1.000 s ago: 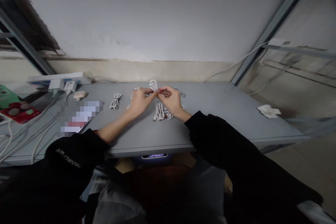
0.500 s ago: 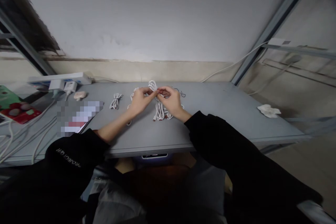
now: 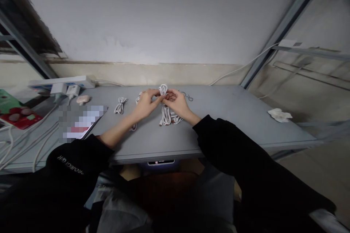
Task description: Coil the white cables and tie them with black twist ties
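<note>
Left hand [image 3: 147, 104] and right hand [image 3: 178, 105] close together, fingertips pinching white cable bundle [image 3: 163, 89] around its middle, loops poking up over worktop [image 3: 232, 116]. Looks light, bendy, slightly springy; coils probably fan out if slackened. Best hold: gathered waist.

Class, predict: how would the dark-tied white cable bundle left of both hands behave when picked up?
The cable bundle probably bends easily, being thin-stranded and looped. It would likely hold together, since a dark tie crosses its middle.
</note>
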Available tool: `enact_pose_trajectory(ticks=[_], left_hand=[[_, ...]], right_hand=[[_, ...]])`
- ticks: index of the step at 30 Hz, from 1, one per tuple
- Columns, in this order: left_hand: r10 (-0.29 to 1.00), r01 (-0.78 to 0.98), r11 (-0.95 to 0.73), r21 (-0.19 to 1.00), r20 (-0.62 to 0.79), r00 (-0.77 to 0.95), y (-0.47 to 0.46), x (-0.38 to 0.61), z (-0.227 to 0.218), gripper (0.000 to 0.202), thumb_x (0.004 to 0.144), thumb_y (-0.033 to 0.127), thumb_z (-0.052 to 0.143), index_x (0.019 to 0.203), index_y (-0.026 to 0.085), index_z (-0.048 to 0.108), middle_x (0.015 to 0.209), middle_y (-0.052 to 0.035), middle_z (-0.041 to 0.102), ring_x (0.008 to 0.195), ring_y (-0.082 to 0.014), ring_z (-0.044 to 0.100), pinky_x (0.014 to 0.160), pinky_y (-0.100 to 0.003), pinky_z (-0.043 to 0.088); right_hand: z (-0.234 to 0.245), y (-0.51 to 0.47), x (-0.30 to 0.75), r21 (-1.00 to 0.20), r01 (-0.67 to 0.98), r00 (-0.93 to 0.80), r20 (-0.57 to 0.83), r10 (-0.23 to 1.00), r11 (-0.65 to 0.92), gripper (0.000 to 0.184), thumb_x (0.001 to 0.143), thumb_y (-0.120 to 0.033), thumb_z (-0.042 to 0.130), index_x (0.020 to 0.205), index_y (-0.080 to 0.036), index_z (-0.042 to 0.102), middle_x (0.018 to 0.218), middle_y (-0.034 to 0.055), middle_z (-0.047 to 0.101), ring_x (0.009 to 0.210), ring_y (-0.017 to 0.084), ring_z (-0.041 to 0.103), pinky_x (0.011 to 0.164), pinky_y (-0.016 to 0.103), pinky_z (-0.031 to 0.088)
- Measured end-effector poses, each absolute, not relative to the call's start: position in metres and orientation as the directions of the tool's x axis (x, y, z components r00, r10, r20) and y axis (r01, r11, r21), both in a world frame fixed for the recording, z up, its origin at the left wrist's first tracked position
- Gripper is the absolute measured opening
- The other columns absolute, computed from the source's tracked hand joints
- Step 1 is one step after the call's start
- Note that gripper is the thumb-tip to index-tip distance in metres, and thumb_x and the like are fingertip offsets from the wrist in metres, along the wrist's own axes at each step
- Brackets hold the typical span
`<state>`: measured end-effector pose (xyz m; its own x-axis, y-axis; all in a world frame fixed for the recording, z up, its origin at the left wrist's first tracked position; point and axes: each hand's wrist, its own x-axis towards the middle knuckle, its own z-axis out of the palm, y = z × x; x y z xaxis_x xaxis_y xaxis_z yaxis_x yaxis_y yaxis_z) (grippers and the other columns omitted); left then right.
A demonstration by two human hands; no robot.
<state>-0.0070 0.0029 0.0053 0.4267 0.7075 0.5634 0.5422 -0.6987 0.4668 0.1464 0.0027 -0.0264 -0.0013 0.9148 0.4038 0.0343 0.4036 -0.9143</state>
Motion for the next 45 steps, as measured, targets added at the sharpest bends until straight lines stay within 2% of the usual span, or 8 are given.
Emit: enact_pose_trajectory(ticks=[4,8,20,26,33,37,40,45], left_hand=[[0.685,0.640,-0.696,0.327,0.568,0.455,0.000,-0.010,0.010,0.023,0.091,0.035,0.051,0.090,0.019,0.066,0.095,-0.0061,0.068,0.095,-0.0216,0.056,0.089,-0.036,0.037],[0.703,0.675,-0.671,0.306,0.553,0.447,0.002,-0.010,0.012,0.024,0.090,0.035,0.053,0.078,0.017,0.063,0.086,-0.0059,0.067,0.087,-0.0200,0.056,0.086,-0.035,0.037],[0.810,0.503,-0.586,0.636,0.460,0.364,0.006,-0.009,0.011,0.028,0.082,0.032,0.060,0.060,0.016,0.056,0.059,0.0007,0.052,0.060,-0.0114,0.045,0.060,-0.027,0.034],[0.911,0.158,-0.385,0.909,0.346,0.226,0.008,-0.004,0.011,0.018,0.070,0.020,0.069,0.083,0.015,0.057,0.065,0.0022,0.060,0.060,-0.0095,0.055,0.061,-0.023,0.042],[0.974,-0.023,-0.146,0.989,0.147,0.173,0.018,-0.011,0.014,0.020,0.071,0.015,0.065,0.090,0.015,0.057,0.057,0.0029,0.059,0.051,-0.0094,0.055,0.058,-0.023,0.046],[0.978,0.094,-0.056,0.994,0.036,0.204,0.021,-0.020,0.025,0.003,0.075,0.016,0.055,0.074,0.015,0.057,0.055,0.0003,0.057,0.049,-0.0116,0.055,0.055,-0.024,0.045],[0.986,0.314,-0.037,0.949,-0.016,0.167,0.021,-0.025,0.030,0.012,0.076,0.016,0.051,0.065,0.015,0.056,0.050,0.0005,0.053,0.045,-0.0120,0.051,0.050,-0.023,0.039],[0.990,0.531,-0.125,0.838,0.067,0.127,0.019,-0.028,0.027,0.021,0.073,0.019,0.049,0.052,0.018,0.050,0.043,0.0025,0.042,0.043,-0.0108,0.043,0.045,-0.023,0.029]], right_hand=[[-0.026,0.002,0.147,-0.906,0.037,0.013,0.423,0.906,0.423,0.029,0.066,-0.025,0.077,0.082,-0.019,0.054,0.066,-0.0053,0.055,0.064,0.011,0.057,0.067,0.028,0.051],[-0.026,0.001,0.147,-0.903,0.067,0.038,0.427,0.903,0.424,0.026,0.066,-0.026,0.077,0.076,-0.019,0.054,0.065,-0.0042,0.055,0.062,0.011,0.055,0.066,0.029,0.050],[-0.024,-0.006,0.147,-0.902,0.155,0.065,0.417,0.907,0.404,0.024,0.067,-0.034,0.077,0.069,-0.017,0.060,0.071,0.0022,0.064,0.069,0.015,0.061,0.070,0.032,0.051],[-0.020,-0.012,0.146,-0.867,0.250,0.054,0.456,0.888,0.430,0.022,0.070,-0.037,0.075,0.068,-0.017,0.066,0.067,0.0026,0.066,0.065,0.015,0.061,0.065,0.031,0.050],[-0.018,-0.014,0.148,-0.836,0.246,-0.006,0.505,0.863,0.490,0.031,0.082,-0.046,0.063,0.069,-0.019,0.070,0.071,0.0035,0.070,0.070,0.017,0.063,0.070,0.031,0.049],[-0.021,-0.009,0.152,-0.852,0.256,0.036,0.480,0.877,0.456,0.037,0.087,-0.048,0.054,0.072,-0.018,0.070,0.071,0.0046,0.070,0.070,0.018,0.064,0.069,0.031,0.049],[-0.024,-0.006,0.153,-0.856,0.280,0.077,0.472,0.878,0.435,0.036,0.088,-0.046,0.052,0.073,-0.018,0.069,0.069,0.0046,0.069,0.070,0.018,0.064,0.071,0.032,0.049],[-0.025,-0.003,0.156,-0.856,0.310,0.120,0.467,0.876,0.414,0.032,0.088,-0.039,0.051,0.070,-0.019,0.068,0.069,0.0039,0.069,0.073,0.017,0.064,0.073,0.031,0.048]])
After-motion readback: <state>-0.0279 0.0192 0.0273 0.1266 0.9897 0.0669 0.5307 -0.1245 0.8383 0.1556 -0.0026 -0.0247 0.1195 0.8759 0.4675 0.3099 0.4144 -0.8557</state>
